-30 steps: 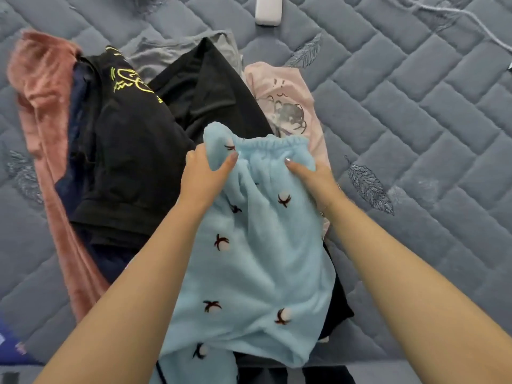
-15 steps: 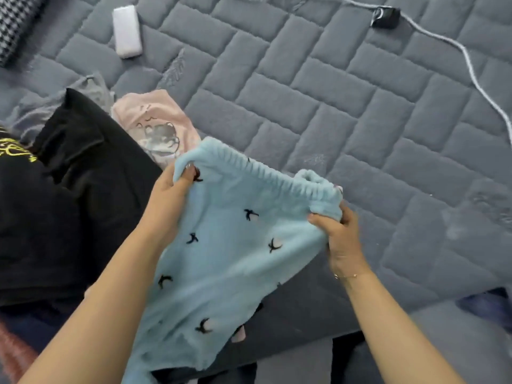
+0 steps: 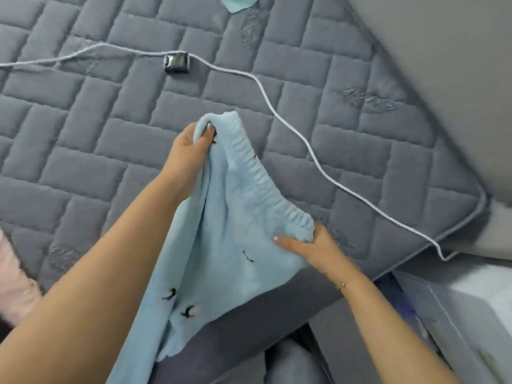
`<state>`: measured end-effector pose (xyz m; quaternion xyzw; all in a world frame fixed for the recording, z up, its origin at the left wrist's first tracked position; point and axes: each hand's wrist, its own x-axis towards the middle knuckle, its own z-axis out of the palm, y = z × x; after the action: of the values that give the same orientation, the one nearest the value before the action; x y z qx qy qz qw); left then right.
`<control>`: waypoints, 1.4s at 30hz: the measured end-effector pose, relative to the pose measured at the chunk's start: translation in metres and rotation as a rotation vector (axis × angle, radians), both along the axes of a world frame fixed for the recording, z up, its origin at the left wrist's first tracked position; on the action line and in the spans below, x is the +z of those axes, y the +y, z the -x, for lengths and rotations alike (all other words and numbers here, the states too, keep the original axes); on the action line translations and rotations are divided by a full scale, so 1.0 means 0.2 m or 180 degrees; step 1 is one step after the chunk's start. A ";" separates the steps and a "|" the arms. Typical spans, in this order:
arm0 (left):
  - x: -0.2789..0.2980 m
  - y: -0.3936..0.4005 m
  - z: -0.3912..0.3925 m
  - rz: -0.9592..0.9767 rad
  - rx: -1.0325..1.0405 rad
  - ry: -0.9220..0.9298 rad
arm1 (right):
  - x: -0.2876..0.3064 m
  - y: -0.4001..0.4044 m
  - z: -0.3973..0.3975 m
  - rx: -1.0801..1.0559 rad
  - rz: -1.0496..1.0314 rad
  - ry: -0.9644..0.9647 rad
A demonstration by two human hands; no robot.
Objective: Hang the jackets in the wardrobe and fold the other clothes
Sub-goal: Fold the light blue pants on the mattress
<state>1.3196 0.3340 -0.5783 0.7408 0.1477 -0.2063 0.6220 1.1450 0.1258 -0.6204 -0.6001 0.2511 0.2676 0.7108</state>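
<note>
I hold a pair of light blue fleece trousers with small dark embroidered marks by their elastic waistband, above the grey quilted bed. My left hand grips the far end of the waistband, thumb pressed into the fabric. At the near end of the band, my right hand is closed on the fabric. The waistband runs diagonally between my hands and the legs hang down toward me over the bed's edge. A pink garment shows at the left edge; the rest of the clothes pile is out of view.
A white cable crosses the bed, with a small black box on it. A scrap of mint-green fabric lies at the top edge. The bed's corner meets a grey wall; white storage boxes stand at the lower right.
My view has swung right, away from the clothes pile. Both hands carried the blue trousers rightward over bare bed, and the waistband is stretched out diagonally.
</note>
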 end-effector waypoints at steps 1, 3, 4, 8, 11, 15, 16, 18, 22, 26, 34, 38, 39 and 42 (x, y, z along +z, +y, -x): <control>0.00 -0.13 -0.05 0.0012 -0.0117 0.0068 | 0.02 -0.13 -0.01 0.0195 -0.0023 -0.0004; 0.00 -0.36 -0.13 0.0075 -0.0366 0.0179 | 0.05 -0.33 -0.03 0.0655 -0.0133 -0.0077; 0.00 -0.49 -0.18 0.0115 -0.0495 0.0223 | 0.07 -0.44 -0.05 0.0812 -0.0133 -0.0096; 0.00 -0.91 -0.34 0.0290 -0.0675 0.0260 | 0.09 -0.80 -0.13 0.0363 0.0722 -0.0401; -0.05 -1.16 -0.50 0.0219 -0.0717 0.0191 | 0.04 -1.05 -0.22 -0.0775 0.2585 -0.0475; -0.26 -1.38 -0.59 0.0038 -0.0839 0.0265 | -0.14 -1.27 -0.33 -0.1067 0.3656 -0.0032; -0.34 -1.42 -0.58 -0.0042 -0.0840 0.0330 | -0.20 -1.29 -0.35 -0.1001 0.3646 0.0091; -0.50 -1.44 -0.52 -0.0284 -0.0828 0.0471 | -0.30 -1.29 -0.35 -0.0837 0.3610 0.0301; -0.66 -1.35 -0.30 -0.0690 -0.0971 0.0149 | -0.40 -1.22 -0.28 -0.0927 0.3799 0.0259; -0.57 -1.09 0.02 -0.0871 -0.1475 -0.0691 | -0.34 -1.02 -0.10 -0.0722 0.4154 -0.0222; -0.40 -0.30 0.95 -0.1967 -0.1454 -0.0590 | -0.25 -0.29 0.30 0.0803 0.3979 -0.0474; -0.39 0.00 1.30 -0.2223 -0.1365 -0.0273 | -0.26 0.02 0.45 0.1189 0.3770 -0.0390; -0.40 0.05 1.36 -0.2227 -0.1347 -0.0179 | -0.26 0.09 0.48 0.1196 0.3756 -0.0359; -0.43 0.19 1.54 -0.2146 -0.1432 -0.0084 | -0.26 0.30 0.60 0.1116 0.3764 -0.0257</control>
<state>1.0119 0.3721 -0.6639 0.9196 0.0333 -0.2678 0.2854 1.0241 0.1866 -0.6717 -0.9345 0.2275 0.1730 0.2123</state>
